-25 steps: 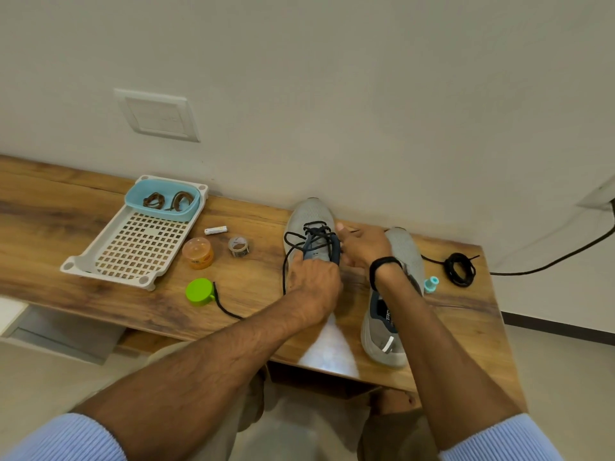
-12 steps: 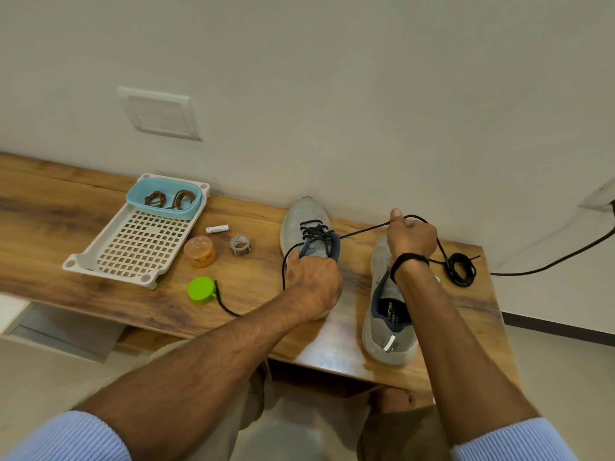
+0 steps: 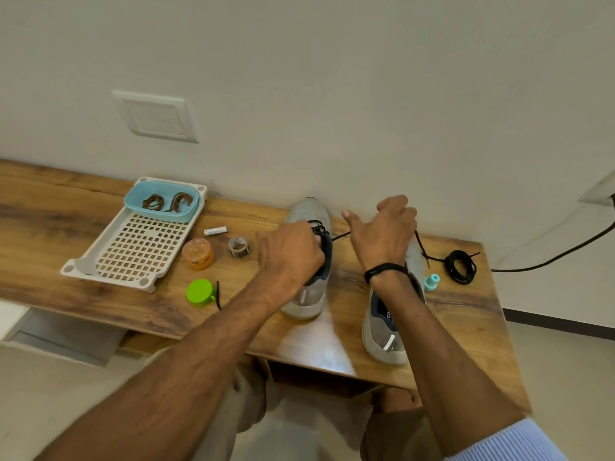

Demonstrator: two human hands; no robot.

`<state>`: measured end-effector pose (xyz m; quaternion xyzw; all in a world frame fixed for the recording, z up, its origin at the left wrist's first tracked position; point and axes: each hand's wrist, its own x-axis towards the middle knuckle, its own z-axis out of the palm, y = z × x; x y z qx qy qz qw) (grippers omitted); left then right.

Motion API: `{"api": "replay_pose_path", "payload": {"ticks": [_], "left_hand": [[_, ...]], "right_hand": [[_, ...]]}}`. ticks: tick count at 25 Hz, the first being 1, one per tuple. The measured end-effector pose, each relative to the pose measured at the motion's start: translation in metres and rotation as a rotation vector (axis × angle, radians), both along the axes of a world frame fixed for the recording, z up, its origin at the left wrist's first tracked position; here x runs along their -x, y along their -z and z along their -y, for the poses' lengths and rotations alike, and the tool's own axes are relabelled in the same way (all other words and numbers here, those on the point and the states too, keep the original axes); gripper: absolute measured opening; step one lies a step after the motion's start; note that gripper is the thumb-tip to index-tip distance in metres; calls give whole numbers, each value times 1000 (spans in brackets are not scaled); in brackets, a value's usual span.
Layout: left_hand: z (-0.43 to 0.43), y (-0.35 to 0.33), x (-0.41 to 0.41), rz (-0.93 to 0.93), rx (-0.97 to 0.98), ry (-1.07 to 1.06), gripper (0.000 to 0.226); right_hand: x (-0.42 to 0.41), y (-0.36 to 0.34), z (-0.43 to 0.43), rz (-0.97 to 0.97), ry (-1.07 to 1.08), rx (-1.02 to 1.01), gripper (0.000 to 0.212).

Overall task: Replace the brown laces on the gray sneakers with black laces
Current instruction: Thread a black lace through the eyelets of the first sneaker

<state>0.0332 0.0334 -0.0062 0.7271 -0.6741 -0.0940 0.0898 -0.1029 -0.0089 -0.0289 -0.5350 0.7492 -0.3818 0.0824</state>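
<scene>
Little can be read here. The clearest mark is a white capital "R" on the dark insole [image 3: 386, 315] of the right-hand gray sneaker [image 3: 382, 344], between 4 and 5 o'clock from the middle of the view. Any letters beyond it lie under the forearm [image 3: 442, 341]. Between 8 and 9 o'clock stands an orange jar [image 3: 197, 254] with a label band of red and dark print, too small to make out. At its 3 o'clock a tape roll [image 3: 238, 246] carries dark printing round its side, also illegible. At the jar's 1 o'clock lies a small white cylinder [image 3: 215, 231] with faint grey marks, not readable.
</scene>
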Motion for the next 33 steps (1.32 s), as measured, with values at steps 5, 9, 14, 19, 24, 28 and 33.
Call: {"api": "replay_pose_path", "payload": {"ticks": [5,9,14,19,24,28,33], "left_hand": [[18,19,-24,-14,-197,1,51],[23,26,-23,-74,-191,-46,40],[16,28,-18,-206,-343,-204,47],[19,31,-25,-331,-372,-346,58],[19,31,-29,-346,-364,-361,60],[17,29,-33,-312,-331,-305,60],[22,27,-33,-270,-312,-206,58]], "right_hand": [[-24,14,-13,-450,-308,-98,57],[-22,21,-10,-396,-440,-368,38],[-23,24,-8,-443,-448,-352,37],[-23,28,-2,-351,-449,-440,33],[-26,34,-1,-255,-412,-491,35],[-25,30,-2,-227,-479,-408,39],[-29,11,-15,-172,-598,-134,36]]}}
